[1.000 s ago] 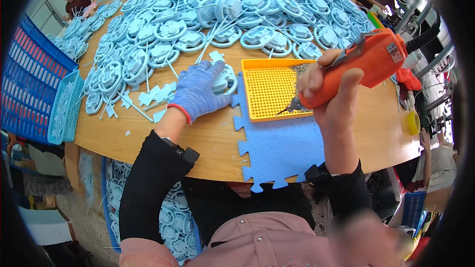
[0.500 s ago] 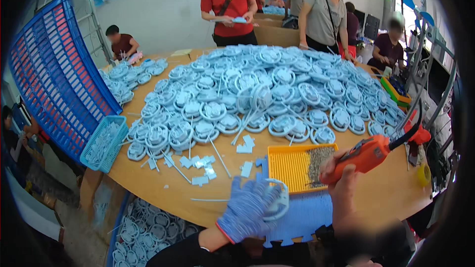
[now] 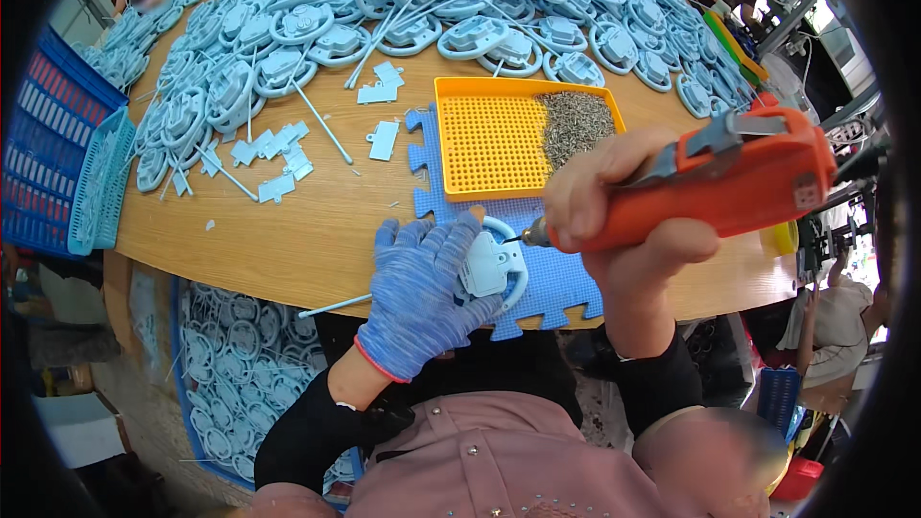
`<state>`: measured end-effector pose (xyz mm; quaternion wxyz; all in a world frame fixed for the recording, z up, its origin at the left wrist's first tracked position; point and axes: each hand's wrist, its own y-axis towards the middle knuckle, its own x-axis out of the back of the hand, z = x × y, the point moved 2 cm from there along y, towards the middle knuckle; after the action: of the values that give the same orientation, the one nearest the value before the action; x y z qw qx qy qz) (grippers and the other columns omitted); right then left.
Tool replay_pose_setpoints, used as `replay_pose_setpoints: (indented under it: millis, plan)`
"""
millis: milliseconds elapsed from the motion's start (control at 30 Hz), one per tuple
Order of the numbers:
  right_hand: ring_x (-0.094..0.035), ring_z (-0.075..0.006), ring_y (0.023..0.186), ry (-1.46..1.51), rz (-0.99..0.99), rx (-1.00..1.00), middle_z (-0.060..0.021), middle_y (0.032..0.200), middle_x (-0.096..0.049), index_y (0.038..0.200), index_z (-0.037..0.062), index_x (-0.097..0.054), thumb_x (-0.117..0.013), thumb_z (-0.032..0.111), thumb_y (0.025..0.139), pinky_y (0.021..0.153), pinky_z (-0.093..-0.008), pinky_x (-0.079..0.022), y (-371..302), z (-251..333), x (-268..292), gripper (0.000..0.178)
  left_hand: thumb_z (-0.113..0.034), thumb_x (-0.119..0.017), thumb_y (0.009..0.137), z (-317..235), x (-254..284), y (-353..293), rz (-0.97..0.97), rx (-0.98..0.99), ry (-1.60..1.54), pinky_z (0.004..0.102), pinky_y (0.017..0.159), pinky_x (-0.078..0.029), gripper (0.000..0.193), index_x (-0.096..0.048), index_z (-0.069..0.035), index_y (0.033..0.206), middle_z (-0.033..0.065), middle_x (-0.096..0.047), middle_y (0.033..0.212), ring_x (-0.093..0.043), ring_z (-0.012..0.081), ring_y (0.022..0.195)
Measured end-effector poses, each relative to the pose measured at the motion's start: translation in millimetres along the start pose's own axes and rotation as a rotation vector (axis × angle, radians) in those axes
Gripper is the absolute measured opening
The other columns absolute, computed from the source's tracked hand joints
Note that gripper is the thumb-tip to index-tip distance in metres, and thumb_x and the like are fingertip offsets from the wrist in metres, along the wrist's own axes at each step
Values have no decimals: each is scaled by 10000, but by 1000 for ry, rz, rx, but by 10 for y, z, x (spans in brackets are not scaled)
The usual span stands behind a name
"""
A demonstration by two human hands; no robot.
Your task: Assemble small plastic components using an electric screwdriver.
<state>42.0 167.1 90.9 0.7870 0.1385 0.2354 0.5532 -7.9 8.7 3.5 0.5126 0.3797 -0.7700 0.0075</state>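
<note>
A light-blue round plastic part (image 3: pixel 487 267), with an outer ring and a flat cover at its centre, lies on the blue foam mat (image 3: pixel 568 283). My left hand (image 3: pixel 417 278), in a blue knitted glove, grips its left side. A thin pale stick (image 3: pixel 334 307) juts out leftward from under that glove. My bare right hand (image 3: pixel 614 201) is wrapped round an orange electric screwdriver (image 3: pixel 734 182). Its bit points left and reaches the upper right of the cover; whether it touches a screw is too small to tell.
Just beyond the part stands a yellow tray (image 3: pixel 489 139) with small screws (image 3: pixel 576 125) heaped at its right. Flat pale-blue covers (image 3: pixel 278 149) lie on the table (image 3: pixel 317 201). A large pile of similar round parts (image 3: pixel 470 34) rises behind. A blue bin (image 3: pixel 240 374) sits below left.
The view has tipped downward. My right hand has brought the screwdriver from beside the screw tray to the round part, its bit now at the cover. My left hand still grips the part.
</note>
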Motion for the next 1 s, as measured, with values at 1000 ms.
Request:
replay_pose_setpoints:
  millis: [1000]
  plan:
    - [-482, -137, 470, 151, 249, -121, -21, 577, -493, 878, 66, -462, -720, 574, 752, 465, -268, -393, -57, -257, -115, 583, -458, -727, 697, -62, 12, 25, 73, 53, -29, 537, 991, -291, 718, -530, -82, 1276, 122, -602, 1110, -523, 328, 1027]
